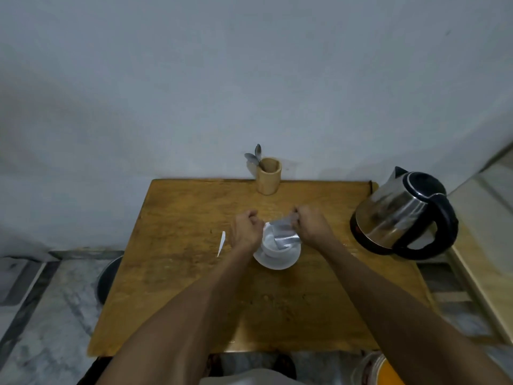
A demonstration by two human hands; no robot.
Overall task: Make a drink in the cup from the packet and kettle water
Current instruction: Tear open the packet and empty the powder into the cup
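Observation:
A white cup (270,244) stands on a white saucer (274,263) in the middle of the wooden table (177,273). Over the cup my right hand (312,226) pinches the upper end of a silvery packet (286,236), whose lower end hangs into the cup's mouth. My left hand (245,230) is closed at the cup's left rim, next to the packet's corner; whether it grips the packet is hidden. A steel kettle (399,215) with a black handle and lid stands at the table's right edge.
A wooden holder (268,176) with two spoons (254,158) stands at the table's back edge against the wall. A thin white strip (221,243) lies on the table left of my left hand. An orange-topped container (380,369) sits at the bottom right.

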